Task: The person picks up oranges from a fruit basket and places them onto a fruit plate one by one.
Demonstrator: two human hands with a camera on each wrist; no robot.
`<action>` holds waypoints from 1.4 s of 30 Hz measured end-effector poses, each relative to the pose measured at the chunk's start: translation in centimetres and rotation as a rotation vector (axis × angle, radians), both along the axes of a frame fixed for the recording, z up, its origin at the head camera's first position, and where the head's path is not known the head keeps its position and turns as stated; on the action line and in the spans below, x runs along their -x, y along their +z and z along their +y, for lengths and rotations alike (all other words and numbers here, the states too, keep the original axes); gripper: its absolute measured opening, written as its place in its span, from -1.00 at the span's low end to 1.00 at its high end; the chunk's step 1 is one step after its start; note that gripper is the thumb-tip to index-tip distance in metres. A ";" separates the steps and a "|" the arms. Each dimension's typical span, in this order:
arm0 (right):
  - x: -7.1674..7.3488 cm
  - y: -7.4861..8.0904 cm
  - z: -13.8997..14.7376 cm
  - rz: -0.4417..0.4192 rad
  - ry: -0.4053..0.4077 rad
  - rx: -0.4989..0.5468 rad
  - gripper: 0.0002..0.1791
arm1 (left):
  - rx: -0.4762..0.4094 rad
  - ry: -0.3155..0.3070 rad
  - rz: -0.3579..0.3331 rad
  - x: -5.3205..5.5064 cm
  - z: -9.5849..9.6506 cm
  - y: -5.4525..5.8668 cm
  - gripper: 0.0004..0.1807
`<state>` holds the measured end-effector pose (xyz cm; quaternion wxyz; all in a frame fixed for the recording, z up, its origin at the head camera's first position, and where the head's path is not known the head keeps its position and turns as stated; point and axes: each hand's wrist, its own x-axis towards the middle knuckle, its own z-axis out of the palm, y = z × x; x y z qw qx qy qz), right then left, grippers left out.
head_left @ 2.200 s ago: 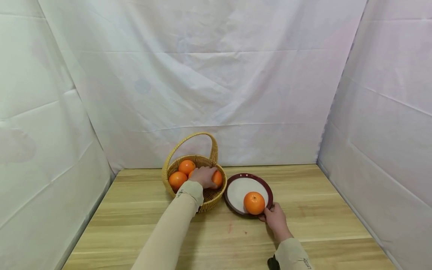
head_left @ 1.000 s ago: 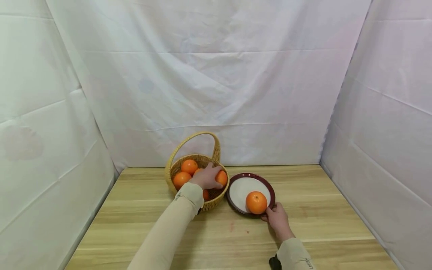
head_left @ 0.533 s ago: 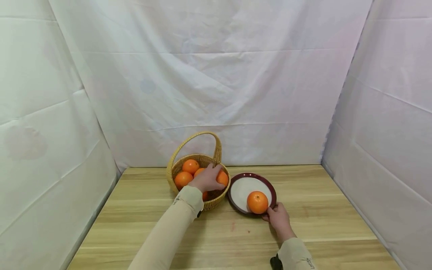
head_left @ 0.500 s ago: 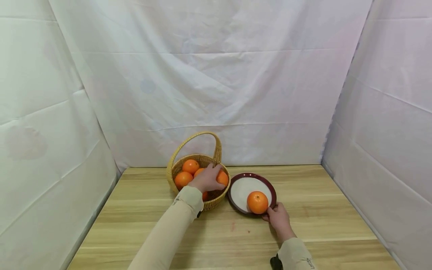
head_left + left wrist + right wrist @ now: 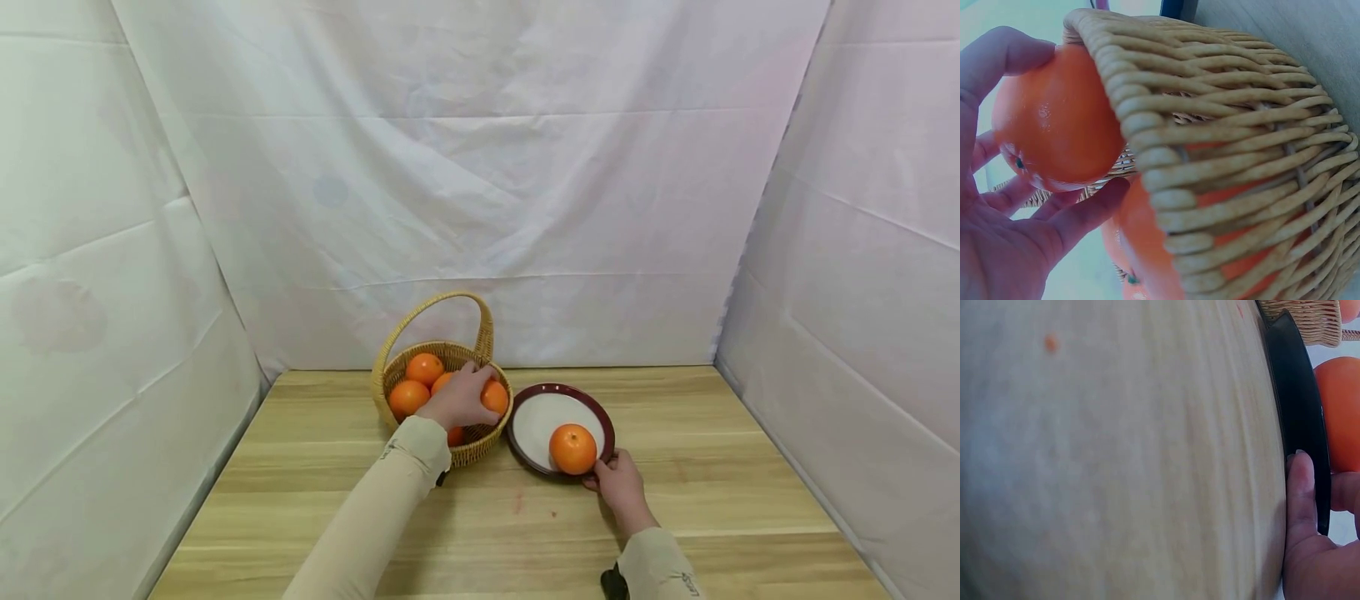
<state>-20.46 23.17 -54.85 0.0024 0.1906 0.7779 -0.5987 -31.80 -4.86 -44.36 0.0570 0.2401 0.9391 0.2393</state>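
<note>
My left hand (image 5: 457, 400) reaches into a wicker basket (image 5: 474, 452) and holds an orange (image 5: 1054, 119) at the basket's right side. In the left wrist view the thumb lies on one side of this orange and the fingers bend round the other, close against the woven rim. Several more oranges (image 5: 408, 399) lie in the basket, some partly covered by the hand. To the right, a white plate (image 5: 542, 419) with a dark red rim bears one orange (image 5: 572, 449). My right hand (image 5: 621, 493) pinches the plate's near right edge, thumb above and fingers beneath.
Basket and plate stand side by side on a light wood-grain table (image 5: 480, 550), near its far edge. A tall arched handle (image 5: 438, 298) rises over the basket. White cloth walls (image 5: 525, 208) enclose the table at the back and both sides.
The whole scene has shifted slightly to the right in the head view. The left hand has settled closer round the orange at the basket's right side; the right hand keeps its grip on the plate.
</note>
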 end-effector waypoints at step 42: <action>0.1 -0.7 0.1 0.030 -0.013 0.028 -0.50 | 0.009 -0.203 0.181 -2.4 4.5 0.4 -0.28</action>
